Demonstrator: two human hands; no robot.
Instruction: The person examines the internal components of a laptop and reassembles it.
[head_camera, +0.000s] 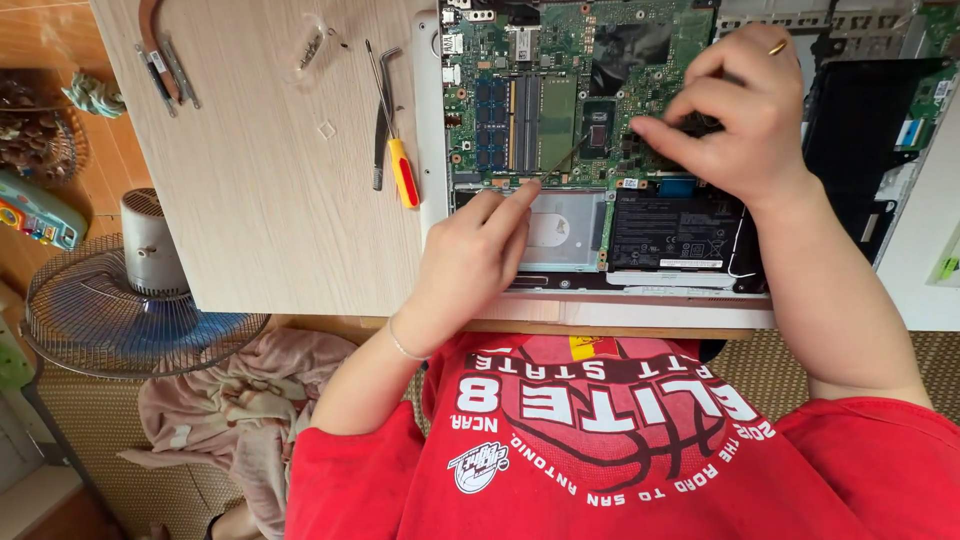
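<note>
An opened laptop (432, 150) lies on the wooden table with its green circuit board (560, 60), silver drive (560, 230) and black battery (675, 230) exposed. My left hand (470, 265) rests over the drive and pinches a thin dark tool (565, 157) whose tip points at the board near the memory strips. My right hand (735, 115), with a ring on one finger, presses its fingertips onto the board to the right of the processor chip (598, 125); whether it holds anything small is hidden.
A red-and-yellow screwdriver (403, 172) and metal tweezers (381, 120) lie left of the laptop. A copper heat pipe part (160, 55) sits at the table's far left. A floor fan (130, 300) and crumpled cloth (240, 400) are below the table edge.
</note>
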